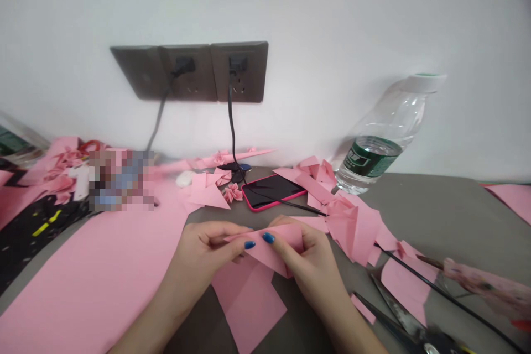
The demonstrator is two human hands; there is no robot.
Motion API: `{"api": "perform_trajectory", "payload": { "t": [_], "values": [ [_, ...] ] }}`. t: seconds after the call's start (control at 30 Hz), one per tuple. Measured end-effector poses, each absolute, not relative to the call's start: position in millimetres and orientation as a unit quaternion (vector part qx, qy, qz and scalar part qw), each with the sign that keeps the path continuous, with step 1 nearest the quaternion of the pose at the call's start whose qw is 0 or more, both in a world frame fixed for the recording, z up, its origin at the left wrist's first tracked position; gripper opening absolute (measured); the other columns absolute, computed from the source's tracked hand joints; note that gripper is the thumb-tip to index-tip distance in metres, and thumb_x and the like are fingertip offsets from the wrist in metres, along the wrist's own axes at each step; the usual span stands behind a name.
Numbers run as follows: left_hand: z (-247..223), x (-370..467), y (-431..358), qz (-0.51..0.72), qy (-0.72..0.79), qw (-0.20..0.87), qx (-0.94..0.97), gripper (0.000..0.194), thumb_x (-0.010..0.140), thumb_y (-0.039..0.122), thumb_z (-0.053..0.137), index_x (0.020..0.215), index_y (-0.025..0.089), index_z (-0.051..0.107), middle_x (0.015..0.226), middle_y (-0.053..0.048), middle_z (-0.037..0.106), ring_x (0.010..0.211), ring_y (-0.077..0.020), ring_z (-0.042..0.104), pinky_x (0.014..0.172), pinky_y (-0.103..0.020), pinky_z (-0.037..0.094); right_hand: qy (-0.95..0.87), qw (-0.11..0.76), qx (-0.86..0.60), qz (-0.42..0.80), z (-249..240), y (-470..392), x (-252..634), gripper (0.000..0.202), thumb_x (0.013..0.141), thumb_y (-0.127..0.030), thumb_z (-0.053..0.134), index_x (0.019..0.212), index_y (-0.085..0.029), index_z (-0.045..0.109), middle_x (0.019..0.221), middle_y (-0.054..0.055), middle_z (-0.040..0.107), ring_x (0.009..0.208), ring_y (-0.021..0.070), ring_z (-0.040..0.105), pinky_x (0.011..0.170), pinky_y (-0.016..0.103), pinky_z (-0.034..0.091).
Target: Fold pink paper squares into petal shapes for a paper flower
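Observation:
Between both hands is a folded piece of pink paper (265,249), held above the grey table (199,310). My left hand (213,246) pinches its left end with thumb and fingers. With thumb on top and fingers behind, my right hand (301,249) grips the right part. Some of the fingers are hidden by the paper. Flat pink paper squares (253,310) lie on the table just below. Behind the hands rests a phone (271,192) with a pink edge, a black cable crossing its screen.
A tilted-looking water bottle (375,144) stands at the right by the wall. Open scissors (398,318) lie at lower right near pink scraps (357,224). A large pink sheet (103,276) covers the left side. Sockets (188,72) with plugged cables are on the wall.

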State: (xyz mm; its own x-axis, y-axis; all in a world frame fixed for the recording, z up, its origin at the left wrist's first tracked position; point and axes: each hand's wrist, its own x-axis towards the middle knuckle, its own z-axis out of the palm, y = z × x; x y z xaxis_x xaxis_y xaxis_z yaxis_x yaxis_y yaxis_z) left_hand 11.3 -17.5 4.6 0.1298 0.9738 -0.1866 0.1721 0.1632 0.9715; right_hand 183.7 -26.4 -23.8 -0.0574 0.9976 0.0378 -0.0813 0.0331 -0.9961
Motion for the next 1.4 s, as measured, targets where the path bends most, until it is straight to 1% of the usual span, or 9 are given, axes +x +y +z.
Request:
{"api": "perform_trajectory", "payload": {
  "t": [0.27,0.43,0.57,0.67,0.73,0.8,0.9,1.13,1.4],
  "values": [
    [5.6,10.3,-18.3,0.384,0.53,0.542,0.528,0.008,0.069,0.024,0.074,0.073,0.022,0.081,0.067,-0.001,0.077,0.052,-0.0115,0.066,0.05,-0.015,0.056,-0.511,0.51,-0.456,0.521,-25.3,-26.7,183.6,0.027,0.084,-0.036,0.065,0.067,-0.015,0.062,0.067,0.002,0.057,0.063,0.0138,0.051,0.057,0.024,0.04],
    [3.6,7.7,-17.8,0.371,0.533,0.509,0.565,0.008,0.073,0.025,0.073,0.07,0.021,0.079,0.068,-0.001,0.077,0.054,-0.0108,0.065,0.051,-0.015,0.053,-0.513,0.503,-0.453,0.527,-26.8,-26.5,184.5,0.028,0.085,-0.037,0.064,0.067,-0.015,0.061,0.067,0.001,0.056,0.063,0.0135,0.05,0.057,0.024,0.038],
    [4.3,2.7,-15.8,0.322,0.519,0.499,0.615,0.022,0.08,0.029,0.066,0.063,0.017,0.073,0.051,0.0,0.069,0.044,-0.0092,0.057,0.045,-0.016,0.045,-0.519,0.494,-0.46,0.524,-27.0,-26.5,184.4,0.028,0.084,-0.037,0.063,0.066,-0.016,0.059,0.065,0.0,0.053,0.061,0.0131,0.046,0.055,0.024,0.035],
    [5.9,-2.2,-14.7,0.278,0.503,0.479,0.664,0.032,0.086,0.032,0.059,0.059,0.016,0.065,0.053,0.0,0.066,0.041,-0.0075,0.051,0.042,-0.016,0.038,-0.522,0.49,-0.46,0.525,-25.8,-27.0,184.4,0.029,0.084,-0.037,0.064,0.065,-0.016,0.058,0.065,0.0,0.052,0.061,0.0132,0.045,0.056,0.024,0.035],
    [6.4,-4.7,-14.0,0.256,0.488,0.446,0.705,0.038,0.09,0.033,0.054,0.055,0.016,0.056,0.05,0.002,0.06,0.042,-0.0069,0.048,0.044,-0.017,0.034,-0.523,0.489,-0.458,0.527,-24.6,-27.4,184.8,0.029,0.083,-0.038,0.064,0.065,-0.016,0.057,0.065,0.0,0.053,0.062,0.0134,0.045,0.056,0.024,0.035],
    [6.3,-6.5,-13.2,0.239,0.474,0.4,0.747,0.043,0.093,0.033,0.048,0.053,0.017,0.043,0.046,0.005,0.044,0.043,-0.0066,0.041,0.045,-0.018,0.029,-0.525,0.486,-0.458,0.528,-23.4,-27.6,185.5,0.03,0.083,-0.038,0.065,0.064,-0.016,0.056,0.065,0.0,0.053,0.062,0.0135,0.045,0.056,0.025,0.034],
    [5.8,-9.0,-11.9,0.221,0.452,0.35,0.791,0.043,0.095,0.03,0.041,0.056,0.018,0.03,0.051,0.006,0.029,0.045,-0.0067,0.032,0.047,-0.022,0.022,-0.528,0.478,-0.457,0.533,-21.9,-27.1,186.4,0.03,0.083,-0.037,0.065,0.063,-0.016,0.056,0.066,0.001,0.054,0.064,0.0144,0.047,0.056,0.025,0.035],
    [7.5,-13.8,-11.0,0.227,0.427,0.344,0.805,0.042,0.095,0.027,0.04,0.054,0.017,0.041,0.047,0.006,0.038,0.044,-0.007,0.039,0.047,-0.021,0.026,-0.537,0.461,-0.447,0.548,-19.8,-25.4,187.1,0.029,0.083,-0.037,0.065,0.064,-0.017,0.057,0.067,0.001,0.054,0.064,0.0149,0.048,0.056,0.025,0.035],
    [7.9,-11.4,-10.2,0.232,0.448,0.408,0.76,0.041,0.092,0.027,0.045,0.053,0.016,0.048,0.044,0.006,0.042,0.037,-0.006,0.042,0.041,-0.017,0.028,-0.535,0.463,-0.442,0.551,-20.7,-24.9,188.9,0.03,0.084,-0.037,0.064,0.064,-0.017,0.055,0.067,0.0,0.053,0.063,0.0136,0.046,0.055,0.024,0.034]
  ]
}}
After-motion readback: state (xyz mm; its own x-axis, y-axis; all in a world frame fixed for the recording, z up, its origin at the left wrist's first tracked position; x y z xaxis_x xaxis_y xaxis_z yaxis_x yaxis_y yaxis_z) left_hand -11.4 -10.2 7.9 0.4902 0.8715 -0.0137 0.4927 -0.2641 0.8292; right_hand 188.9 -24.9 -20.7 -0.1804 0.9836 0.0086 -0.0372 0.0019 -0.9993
